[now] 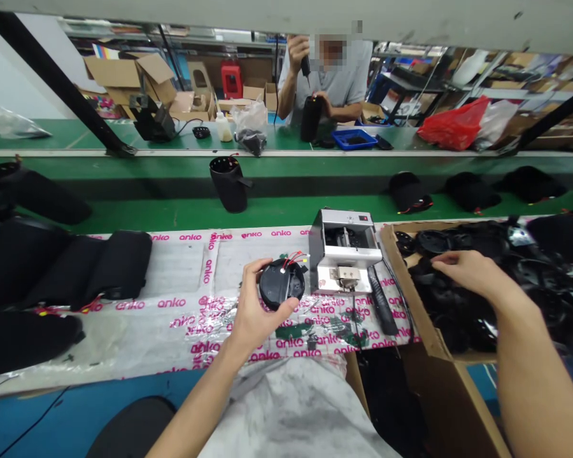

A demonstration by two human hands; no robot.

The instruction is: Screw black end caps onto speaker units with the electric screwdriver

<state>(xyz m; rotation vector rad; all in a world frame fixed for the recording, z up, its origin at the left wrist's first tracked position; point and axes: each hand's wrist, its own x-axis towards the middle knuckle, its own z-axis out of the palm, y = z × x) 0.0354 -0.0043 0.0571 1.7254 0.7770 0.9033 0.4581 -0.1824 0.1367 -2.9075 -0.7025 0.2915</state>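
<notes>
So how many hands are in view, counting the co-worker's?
4: the left hand holds a round black part; the right hand is at the cardboard box; opposite, one co-worker hand grips a tool, the second hand touches a black cylinder.

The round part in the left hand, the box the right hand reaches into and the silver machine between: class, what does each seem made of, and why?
Round part: probably moulded black plastic, with a slight sheen.
Box: cardboard, judging by its matte brown walls.
Machine: likely metal, perhaps painted; its silver-grey panels look flat and crisp-edged.
</notes>
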